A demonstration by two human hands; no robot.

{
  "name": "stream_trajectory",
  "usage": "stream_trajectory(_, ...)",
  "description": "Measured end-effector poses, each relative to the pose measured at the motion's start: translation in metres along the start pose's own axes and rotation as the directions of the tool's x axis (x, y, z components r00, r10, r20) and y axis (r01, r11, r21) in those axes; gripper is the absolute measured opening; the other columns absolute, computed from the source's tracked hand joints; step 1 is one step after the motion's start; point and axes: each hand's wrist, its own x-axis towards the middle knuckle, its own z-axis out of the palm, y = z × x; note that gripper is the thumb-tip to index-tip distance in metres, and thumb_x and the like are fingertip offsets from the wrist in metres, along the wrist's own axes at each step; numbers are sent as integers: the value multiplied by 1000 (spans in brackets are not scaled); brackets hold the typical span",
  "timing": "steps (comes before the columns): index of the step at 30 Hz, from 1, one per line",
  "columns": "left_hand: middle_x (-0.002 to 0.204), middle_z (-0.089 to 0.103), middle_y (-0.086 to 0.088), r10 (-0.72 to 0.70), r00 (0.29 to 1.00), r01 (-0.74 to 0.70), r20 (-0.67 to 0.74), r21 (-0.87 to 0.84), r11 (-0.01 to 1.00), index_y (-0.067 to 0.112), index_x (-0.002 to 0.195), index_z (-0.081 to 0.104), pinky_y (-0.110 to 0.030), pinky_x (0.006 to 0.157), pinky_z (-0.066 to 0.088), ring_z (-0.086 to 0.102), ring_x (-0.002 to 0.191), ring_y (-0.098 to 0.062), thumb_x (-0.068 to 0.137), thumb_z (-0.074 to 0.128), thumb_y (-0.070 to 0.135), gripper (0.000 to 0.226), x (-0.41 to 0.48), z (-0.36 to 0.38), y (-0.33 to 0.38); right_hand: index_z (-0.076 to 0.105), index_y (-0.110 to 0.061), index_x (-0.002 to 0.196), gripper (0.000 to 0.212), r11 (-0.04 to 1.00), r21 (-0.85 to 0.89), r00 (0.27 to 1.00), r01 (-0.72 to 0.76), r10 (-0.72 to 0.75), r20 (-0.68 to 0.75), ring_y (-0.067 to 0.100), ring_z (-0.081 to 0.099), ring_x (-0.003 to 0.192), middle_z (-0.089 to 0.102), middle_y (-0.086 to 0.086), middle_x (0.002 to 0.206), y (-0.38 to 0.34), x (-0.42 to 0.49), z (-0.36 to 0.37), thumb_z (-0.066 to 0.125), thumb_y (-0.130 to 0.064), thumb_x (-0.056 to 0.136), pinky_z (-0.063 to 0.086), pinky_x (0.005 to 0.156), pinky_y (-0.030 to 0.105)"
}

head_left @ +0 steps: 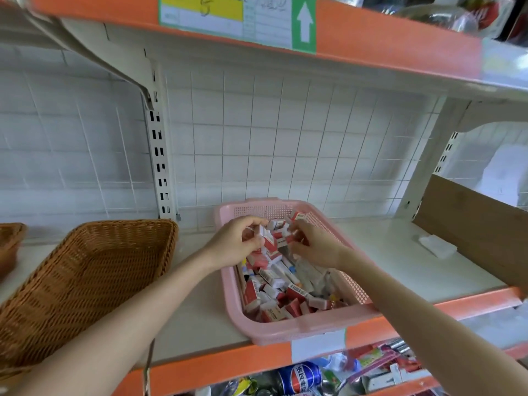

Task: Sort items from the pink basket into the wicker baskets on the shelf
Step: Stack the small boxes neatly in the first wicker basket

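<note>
On the shelf (200, 304), left of the pink basket (300, 331), sits a big wicker basket (85, 281) (another wicker one (8, 241) peeks in farther left). Above the pink basket's far end, the left hand (238, 242) and right hand (314, 248) each grip some of the small red-and-white boxes (274, 295) that fill it.

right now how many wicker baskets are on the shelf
2. A large wicker basket sits left of the pink basket; a second wicker basket is cut off at the left edge. Others may be out of frame.
</note>
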Motion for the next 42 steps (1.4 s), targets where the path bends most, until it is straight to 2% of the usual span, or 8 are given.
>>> stream_trajectory(4, 103, 64, 5, -11, 1000, 9, -8, -176, 984, 25, 103, 56, -24, 76, 57, 64, 91, -2, 90, 55, -3, 31, -1, -1, 0, 39, -6, 127, 40, 870, 492, 996, -4, 49, -79, 21, 66, 81, 57, 15, 107, 9, -8, -7, 51, 0, 90, 58, 70, 33)
stream_trajectory(8, 95, 65, 11, -10, 1000, 7, -13, -216, 976, 29, 96, 56, -22, 71, 56, 65, 85, 3, 86, 57, -8, 39, 0, 1, 1, 44, -7, 126, 44, 726, 688, 996, 4, 61, -70, 13, 67, 72, 56, 13, 109, 12, -15, -8, 49, 12, 87, 55, 64, 22)
stream_trajectory(12, 93, 65, 11, -27, 999, 19, -33, -225, 974, 28, 94, 55, -25, 73, 57, 65, 85, 1, 84, 59, -10, 39, 3, 5, 2, 55, -13, 109, 43, 622, 783, 995, -5, 82, -58, 10, 68, 71, 64, 6, 93, 14, -17, -8, 50, 20, 82, 56, 64, 22)
stream_trajectory(22, 112, 62, -5, -115, 991, 83, -63, -376, 923, 28, 97, 60, -29, 81, 55, 64, 93, -14, 79, 60, -16, 48, 8, 19, 15, 58, -2, 116, 48, 753, 658, 983, -22, 137, -124, 14, 63, 73, 63, 11, 97, 12, -23, -8, 61, 19, 73, 55, 66, 21)
stream_trajectory(27, 105, 66, -12, -235, 968, 157, -89, -516, 842, 18, 95, 64, -43, 88, 53, 64, 98, -30, 77, 63, -14, 37, 8, 26, 23, 62, -9, 114, 43, 873, 487, 976, 15, 94, -198, -6, 56, 77, 64, -3, 96, 5, -35, -9, 65, 10, 75, 44, 59, 5)
stream_trajectory(35, 108, 60, 8, -116, 964, 88, -238, -126, 988, 24, 100, 60, -34, 97, 46, 57, 108, -17, 80, 71, 10, 27, -14, 29, 25, 58, -11, 114, 33, 967, 235, 969, 102, -44, -243, 13, 54, 83, 56, 3, 106, -9, -49, -9, 62, -1, 82, 44, 68, 14)
stream_trajectory(39, 114, 55, 7, -49, 953, 78, -299, 88, 993, 14, 114, 59, -9, 80, 42, 52, 106, -9, 82, 69, 14, 34, -37, 25, 23, 61, -15, 114, 34, 971, 183, 960, 153, -101, -263, 17, 53, 100, 55, 2, 113, -13, -49, 0, 65, -6, 81, 46, 87, 29)
stream_trajectory(42, 112, 54, 7, -50, 930, 114, -365, 156, 981, 10, 114, 60, -2, 71, 39, 50, 100, -6, 82, 69, 15, 34, -59, 14, 20, 66, -23, 95, 24, 961, 168, 953, 222, -177, -246, 2, 49, 74, 53, -8, 88, -29, -48, 6, 66, -6, 79, 39, 71, 20)
